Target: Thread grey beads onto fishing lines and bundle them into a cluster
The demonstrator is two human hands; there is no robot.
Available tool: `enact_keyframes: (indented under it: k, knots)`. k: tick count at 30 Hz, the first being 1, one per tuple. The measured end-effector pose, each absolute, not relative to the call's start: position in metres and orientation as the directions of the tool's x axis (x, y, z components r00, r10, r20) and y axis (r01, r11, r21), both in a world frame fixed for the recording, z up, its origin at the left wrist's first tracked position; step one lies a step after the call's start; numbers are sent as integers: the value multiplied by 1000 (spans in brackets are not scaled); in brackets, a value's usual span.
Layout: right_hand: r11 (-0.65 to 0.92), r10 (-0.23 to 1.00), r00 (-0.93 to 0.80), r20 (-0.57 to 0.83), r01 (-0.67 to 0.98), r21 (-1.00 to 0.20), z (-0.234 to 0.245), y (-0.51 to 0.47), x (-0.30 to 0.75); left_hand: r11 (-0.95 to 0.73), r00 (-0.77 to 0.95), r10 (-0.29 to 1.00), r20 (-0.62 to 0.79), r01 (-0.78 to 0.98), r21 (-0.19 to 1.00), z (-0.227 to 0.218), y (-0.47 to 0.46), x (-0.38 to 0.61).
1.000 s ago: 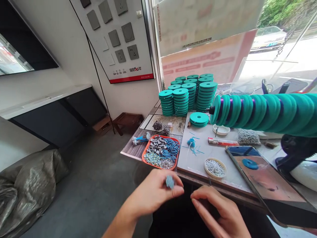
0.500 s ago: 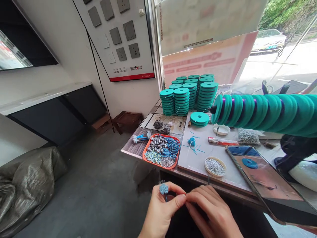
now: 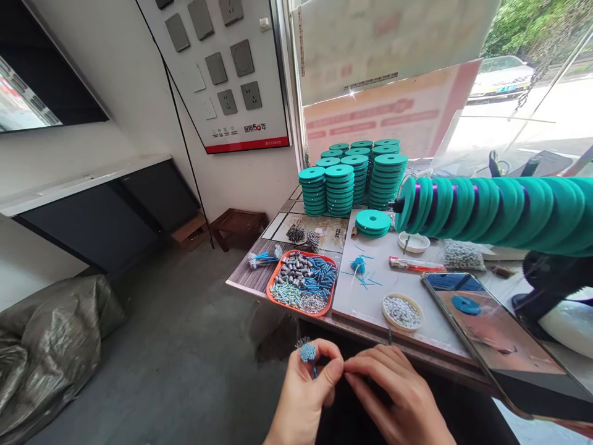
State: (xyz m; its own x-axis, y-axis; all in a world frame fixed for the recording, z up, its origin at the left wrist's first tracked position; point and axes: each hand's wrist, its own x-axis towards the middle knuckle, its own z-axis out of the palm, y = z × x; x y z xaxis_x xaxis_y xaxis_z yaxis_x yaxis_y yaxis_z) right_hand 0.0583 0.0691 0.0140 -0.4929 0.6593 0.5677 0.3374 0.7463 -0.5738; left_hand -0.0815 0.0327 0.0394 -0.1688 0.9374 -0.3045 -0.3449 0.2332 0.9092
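Note:
My left hand (image 3: 308,392) is closed around a bundle of thin pieces with pale blue round ends (image 3: 307,352). Dark wire-like tips poke up behind those ends. Its thumb and forefinger pinch together, almost meeting the fingertips of my right hand (image 3: 393,389). The right hand is also closed in a pinch; whatever sits between the fingertips is too small to make out. Both hands are just below the table's front edge. Nearest to them are an orange tray (image 3: 273,299) of blue, grey and green small parts and a round dish (image 3: 385,314) of whitish beads.
Stacks of green discs (image 3: 340,185) stand at the back of the table. A rod of green discs (image 3: 491,213) juts in from the right above a phone (image 3: 504,346). A blue clump (image 3: 358,265) and loose blue strips lie on the white board (image 3: 345,296).
The fingertips of both hands have shifted slightly left, with a little dark something between them. The blue-ended bundle stays in the left hand. The table things have not moved.

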Motion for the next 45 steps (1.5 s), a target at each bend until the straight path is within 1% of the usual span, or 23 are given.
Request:
enact_keyframes:
  k: [2, 4, 8, 11, 15, 18, 20, 24, 26, 29, 31, 32, 35, 38, 41, 45]
  knots:
    - [739, 666, -489, 563, 334, -585, 14, 69, 58, 234, -140, 938, -318, -422, 876, 36, 33, -81]
    - [732, 673, -482, 561, 330, -596, 14, 68, 57, 215, -166, 933, -321, -459, 862, 32, 32, -81]
    - [710, 699, -452, 554, 345, -614, 14, 67, 57, 191, -240, 922, -303, -398, 897, 22, 30, -84]
    - [739, 667, -477, 572, 329, -587, 14, 68, 57, 199, -252, 922, -295, -343, 918, 22, 29, -83]
    - [765, 641, -471, 606, 331, -552, 14, 69, 56, 210, -263, 899, -349, -441, 873, 26, 32, -78]
    - [778, 626, -483, 611, 332, -534, 12, 69, 56, 226, -232, 896, -377, -493, 840, 26, 32, -77]
    - [776, 629, -480, 612, 334, -535, 11, 69, 56, 199, -216, 909, -355, -525, 828, 23, 31, -76]
    - [768, 638, -469, 611, 328, -550, 11, 69, 57, 83, -212, 942, -262, -606, 791, 17, 29, -76]
    - [770, 636, -467, 614, 324, -550, 12, 69, 57, 67, -232, 940, -248, -590, 805, 15, 30, -78]
    - [771, 635, -456, 623, 328, -546, 15, 70, 55, 80, -275, 932, -238, -484, 871, 17, 30, -81]
    - [775, 632, -432, 644, 328, -540, 16, 69, 54, 139, -256, 928, -271, -436, 889, 20, 30, -82]
    - [779, 627, -420, 656, 327, -534, 17, 69, 53, 171, -252, 919, -303, -439, 882, 21, 31, -82]
    - [803, 595, -403, 695, 329, -497, 16, 70, 54, 229, -273, 863, -425, -538, 811, 21, 31, -79]
    - [826, 561, -411, 719, 340, -450, 15, 70, 55, 279, -205, 842, -499, -626, 728, 16, 32, -75]
    - [829, 553, -389, 737, 348, -438, 16, 70, 53, 273, -184, 844, -503, -660, 699, 14, 31, -72]
    - [825, 556, -343, 757, 337, -454, 21, 70, 47, 212, -228, 862, -452, -648, 732, 21, 31, -68]
